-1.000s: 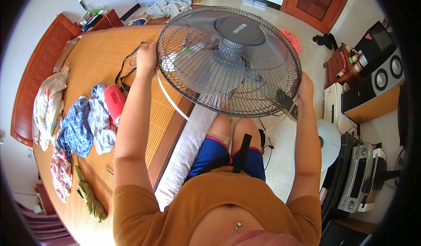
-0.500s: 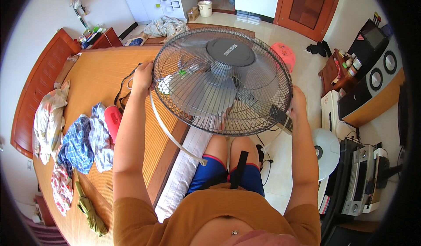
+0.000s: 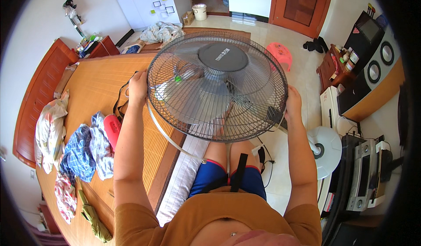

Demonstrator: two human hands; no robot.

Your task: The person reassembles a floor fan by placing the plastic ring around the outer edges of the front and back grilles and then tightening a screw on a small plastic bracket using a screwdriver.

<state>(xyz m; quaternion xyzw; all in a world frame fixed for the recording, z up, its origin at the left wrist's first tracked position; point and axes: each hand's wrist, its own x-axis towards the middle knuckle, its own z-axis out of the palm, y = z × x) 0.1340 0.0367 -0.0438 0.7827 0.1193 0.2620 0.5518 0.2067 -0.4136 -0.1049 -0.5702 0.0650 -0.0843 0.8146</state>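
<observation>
Fan head [image 3: 217, 87], tilted face-up at centre of view, before brown shirt [image 3: 215, 208] and above bare thighs [image 3: 216, 153]. Held at opposite sides of rim: left hand [image 3: 138, 88] on left edge, right hand [image 3: 294, 101] on right edge, near dark clip [image 3: 274, 113]. Fingers of both hands apparently clamped on rim; fingertips mostly hidden, so depth of grip not determinable. Pale band [image 3: 163, 135] loose below left rim, free end seen over blue shorts [image 3: 201, 179]. Woven mat [image 3: 109, 77] to left; round pale base [image 3: 329, 156] to right, beside right forearm [image 3: 302, 158] and apart from fan head. Step in hand, by judgement: two-handed support of fan head, with band unfastened. Next move, by judgement: calls for even support on both sides, steady tilt, and clearance of dangling band from dark cord [image 3: 271, 161] on floor.
</observation>
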